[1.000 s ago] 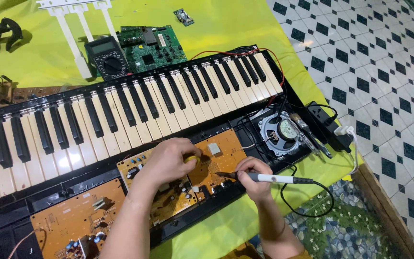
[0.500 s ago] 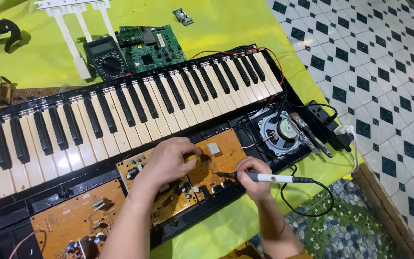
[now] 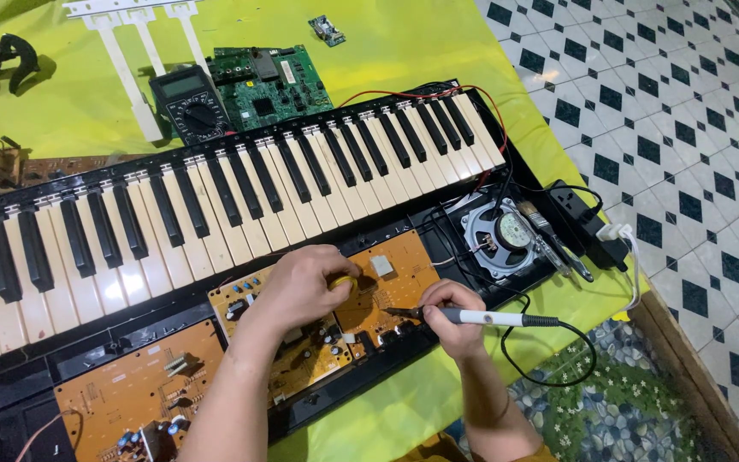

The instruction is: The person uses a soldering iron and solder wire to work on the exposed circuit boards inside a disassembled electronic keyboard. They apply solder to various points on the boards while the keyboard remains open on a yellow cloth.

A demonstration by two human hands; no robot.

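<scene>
An opened electronic keyboard [image 3: 215,197] lies on a yellow-green cloth, its orange circuit boards [image 3: 387,278] exposed along the near side. My left hand [image 3: 301,287] rests on the middle board and pinches a small yellow object [image 3: 344,281]. My right hand [image 3: 451,312] grips a white-handled soldering iron [image 3: 489,318], its tip [image 3: 391,312] touching the board just right of my left hand. The iron's black cord [image 3: 558,359] loops off to the right.
A round speaker [image 3: 506,235] sits in the keyboard's right end beside a black power strip [image 3: 588,222]. A multimeter [image 3: 190,103], a green circuit board [image 3: 271,81] and white plastic strips [image 3: 134,60] lie behind the keys. Tiled floor [image 3: 686,128] lies right.
</scene>
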